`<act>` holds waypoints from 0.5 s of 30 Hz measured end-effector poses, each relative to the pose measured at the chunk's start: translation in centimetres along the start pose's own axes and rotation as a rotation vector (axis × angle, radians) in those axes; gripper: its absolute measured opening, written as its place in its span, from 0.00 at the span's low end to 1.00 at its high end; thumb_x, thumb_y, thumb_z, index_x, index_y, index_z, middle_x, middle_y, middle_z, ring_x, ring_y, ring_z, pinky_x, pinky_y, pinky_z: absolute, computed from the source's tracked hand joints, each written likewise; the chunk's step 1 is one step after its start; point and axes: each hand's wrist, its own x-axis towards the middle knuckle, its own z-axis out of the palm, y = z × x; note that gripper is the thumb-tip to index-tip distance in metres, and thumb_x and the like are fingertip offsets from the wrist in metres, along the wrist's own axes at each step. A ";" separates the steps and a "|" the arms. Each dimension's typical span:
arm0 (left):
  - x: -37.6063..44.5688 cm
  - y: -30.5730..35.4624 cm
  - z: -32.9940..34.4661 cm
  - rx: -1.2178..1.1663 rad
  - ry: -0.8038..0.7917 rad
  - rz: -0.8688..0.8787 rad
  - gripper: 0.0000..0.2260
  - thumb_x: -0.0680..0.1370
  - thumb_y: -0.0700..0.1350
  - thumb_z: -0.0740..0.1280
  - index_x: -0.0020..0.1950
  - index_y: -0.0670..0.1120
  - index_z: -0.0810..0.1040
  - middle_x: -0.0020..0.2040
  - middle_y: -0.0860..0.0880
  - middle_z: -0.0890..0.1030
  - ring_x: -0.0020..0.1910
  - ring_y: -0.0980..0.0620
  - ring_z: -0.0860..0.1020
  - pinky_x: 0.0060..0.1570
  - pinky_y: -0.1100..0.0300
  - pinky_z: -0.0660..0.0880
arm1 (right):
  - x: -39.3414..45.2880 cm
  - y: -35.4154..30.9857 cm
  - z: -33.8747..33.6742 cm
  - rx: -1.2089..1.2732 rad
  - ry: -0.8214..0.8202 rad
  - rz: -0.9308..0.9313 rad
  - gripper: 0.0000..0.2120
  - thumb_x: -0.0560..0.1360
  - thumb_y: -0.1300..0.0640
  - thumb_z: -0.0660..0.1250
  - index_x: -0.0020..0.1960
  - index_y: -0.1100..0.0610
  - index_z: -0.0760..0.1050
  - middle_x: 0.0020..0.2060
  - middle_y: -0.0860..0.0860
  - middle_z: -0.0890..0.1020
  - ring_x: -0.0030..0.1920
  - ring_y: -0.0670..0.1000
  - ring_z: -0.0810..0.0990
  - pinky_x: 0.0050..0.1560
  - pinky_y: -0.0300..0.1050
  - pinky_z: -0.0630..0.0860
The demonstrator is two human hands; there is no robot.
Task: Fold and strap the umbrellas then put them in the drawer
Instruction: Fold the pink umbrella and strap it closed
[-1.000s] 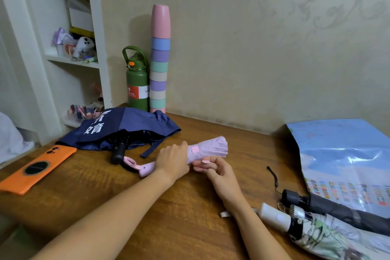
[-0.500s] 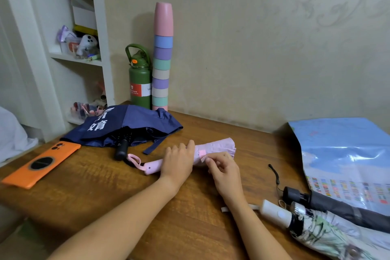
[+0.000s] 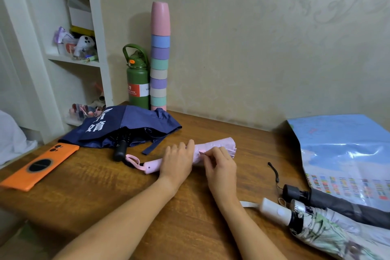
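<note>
A rolled pink umbrella (image 3: 217, 146) lies on the wooden table (image 3: 105, 192), handle pointing left. My left hand (image 3: 178, 159) lies over its middle with fingers curled round it. My right hand (image 3: 219, 164) pinches the pink strap against the canopy just right of the left hand. A navy umbrella (image 3: 126, 124) sprawls unfolded behind them at the left. At the right front lie a black folded umbrella (image 3: 337, 202) and a white floral umbrella (image 3: 320, 230), side by side. No drawer is in view.
An orange phone (image 3: 40, 165) lies at the table's left edge. A green bottle (image 3: 138, 82) and a tall stack of pastel cups (image 3: 159, 57) stand against the wall. A blue glossy map sheet (image 3: 346, 154) covers the right side. White shelves (image 3: 73, 61) rise at left.
The pink umbrella has come down to rest on the table. My right hand moved from under it onto its side and now pinches the strap; my left hand stays on it.
</note>
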 end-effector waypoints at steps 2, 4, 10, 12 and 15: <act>0.0 -0.1 0.0 -0.003 -0.004 0.007 0.13 0.80 0.43 0.66 0.64 0.48 0.70 0.49 0.48 0.81 0.48 0.47 0.80 0.50 0.53 0.76 | 0.1 0.3 0.1 0.011 -0.007 0.016 0.08 0.76 0.63 0.74 0.43 0.55 0.76 0.39 0.44 0.77 0.39 0.46 0.74 0.40 0.34 0.69; 0.1 -0.3 0.1 0.001 0.006 0.025 0.13 0.79 0.43 0.66 0.63 0.48 0.71 0.49 0.48 0.81 0.47 0.47 0.80 0.48 0.53 0.76 | 0.1 0.3 0.1 0.052 -0.014 0.060 0.08 0.76 0.62 0.74 0.45 0.54 0.75 0.40 0.44 0.77 0.41 0.45 0.75 0.41 0.33 0.69; 0.2 -0.3 0.3 0.016 0.026 0.087 0.14 0.78 0.43 0.69 0.63 0.48 0.74 0.49 0.48 0.82 0.46 0.47 0.80 0.47 0.53 0.75 | 0.0 0.7 -0.1 -0.005 -0.014 0.052 0.05 0.78 0.59 0.73 0.48 0.54 0.76 0.45 0.45 0.75 0.42 0.45 0.74 0.38 0.43 0.74; 0.2 -0.4 0.3 0.009 0.020 0.081 0.14 0.77 0.43 0.70 0.62 0.48 0.74 0.48 0.48 0.82 0.46 0.47 0.80 0.46 0.53 0.75 | -0.1 0.8 0.0 -0.053 0.007 -0.007 0.04 0.77 0.61 0.73 0.45 0.55 0.79 0.43 0.46 0.77 0.39 0.47 0.74 0.36 0.47 0.75; 0.0 -0.6 0.3 -0.011 0.015 0.048 0.15 0.75 0.45 0.73 0.59 0.49 0.73 0.46 0.50 0.81 0.44 0.49 0.80 0.45 0.54 0.75 | -0.5 0.6 0.2 -0.166 0.037 -0.083 0.04 0.75 0.61 0.76 0.46 0.55 0.82 0.44 0.47 0.78 0.34 0.51 0.76 0.29 0.48 0.75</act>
